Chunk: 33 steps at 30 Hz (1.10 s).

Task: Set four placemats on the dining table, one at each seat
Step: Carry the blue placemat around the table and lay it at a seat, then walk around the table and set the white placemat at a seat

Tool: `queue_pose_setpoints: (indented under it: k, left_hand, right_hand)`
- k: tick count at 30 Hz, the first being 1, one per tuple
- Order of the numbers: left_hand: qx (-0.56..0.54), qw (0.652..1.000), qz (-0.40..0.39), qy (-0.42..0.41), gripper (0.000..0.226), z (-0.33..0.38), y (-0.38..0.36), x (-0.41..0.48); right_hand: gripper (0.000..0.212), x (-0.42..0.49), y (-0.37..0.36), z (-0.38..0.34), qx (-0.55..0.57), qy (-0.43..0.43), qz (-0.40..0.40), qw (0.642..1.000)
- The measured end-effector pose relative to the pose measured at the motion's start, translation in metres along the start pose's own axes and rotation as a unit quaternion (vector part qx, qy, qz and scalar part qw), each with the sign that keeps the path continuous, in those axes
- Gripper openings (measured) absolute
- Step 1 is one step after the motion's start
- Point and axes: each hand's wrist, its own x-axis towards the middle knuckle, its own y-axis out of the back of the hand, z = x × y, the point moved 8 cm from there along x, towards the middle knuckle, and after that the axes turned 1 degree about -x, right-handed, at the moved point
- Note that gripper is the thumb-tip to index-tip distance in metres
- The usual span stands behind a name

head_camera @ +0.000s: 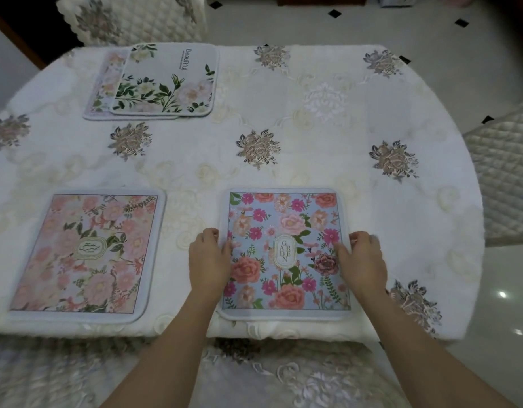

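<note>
A blue placemat [286, 222] with pink and orange flowers lies flat at the table's near edge, right of centre. My left hand [208, 260] holds its left edge and my right hand [361, 263] holds its right edge, fingers curled over the border. A pink floral placemat [86, 254] lies flat at the near left. At the far left, a white placemat with green leaves [169, 81] rests on top of another pale pink placemat [99, 86], which is mostly hidden. The table [313, 128] wears a white embroidered cloth.
A quilted chair [130, 19] stands behind the far stack. Another quilted chair [504, 172] stands at the right side. Embroidered chair covers [283, 375] lie just below the table's near edge. Glossy floor tiles [431, 25] surround the table.
</note>
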Motion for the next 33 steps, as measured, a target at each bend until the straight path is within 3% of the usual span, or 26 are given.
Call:
queue_pose_setpoints:
  k: [3,5,7,10,16,23,27,33]
  left_hand:
    - [0.124,0.985,0.023,-0.118,0.044,0.031,-0.010,-0.008]
    - [0.141,0.965,-0.015,-0.222,0.048,0.059,-0.033,-0.018]
    - [0.158,0.946,-0.073,-0.272,0.053,0.071,-0.061,-0.023]
    - [0.214,0.926,-0.118,-0.286,0.060,0.060,-0.087,-0.022]
    - [0.216,0.927,-0.101,-0.288,0.068,0.036,-0.075,-0.012]
    - [0.192,0.934,-0.142,-0.266,0.071,0.039,-0.072,-0.009]
    - [0.252,0.916,-0.196,-0.243,0.080,0.052,-0.060,-0.007]
    - [0.265,0.903,-0.107,-0.320,0.079,0.124,-0.005,-0.032]
  right_hand:
    - [0.048,-0.014,0.001,-0.035,-0.087,0.121,0.090,0.985]
    - [0.050,-0.025,-0.020,-0.066,-0.099,0.227,0.075,0.966]
    - [0.052,-0.031,-0.050,-0.087,-0.119,0.287,0.028,0.950]
    - [0.060,-0.030,-0.083,-0.089,-0.155,0.305,-0.030,0.939]
    - [0.080,-0.019,-0.067,-0.053,-0.195,0.299,-0.022,0.934]
    - [0.080,-0.011,-0.057,-0.033,-0.193,0.293,-0.060,0.934]
    - [0.081,-0.012,-0.045,-0.045,-0.197,0.292,-0.113,0.929]
    - [0.074,-0.029,0.026,-0.080,-0.220,0.352,-0.030,0.909]
